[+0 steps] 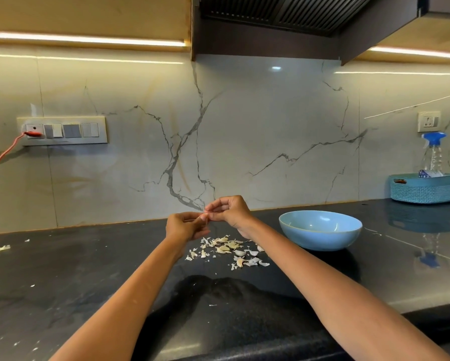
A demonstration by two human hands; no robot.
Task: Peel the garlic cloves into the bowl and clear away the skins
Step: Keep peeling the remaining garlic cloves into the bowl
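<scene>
Marble backsplash and a dark tabletop [88, 269] frame our workspace. We raise both hands above the tabletop: our left hand [183, 226] and right hand [229, 211] meet fingertip to fingertip, each pinching a small garlic clove [205, 217], mostly hidden by the fingers. Loose skins and cloves [229, 250] lie scattered on the tabletop just below. The blue bowl [320, 229] stands near them on our right. A teal basket [424, 187] sits far right.

A spray bottle [432, 152] stands behind a teal basket [423, 188]; orange cable [2, 157] seemingly plugged into the switchboard [62, 131].
</scene>
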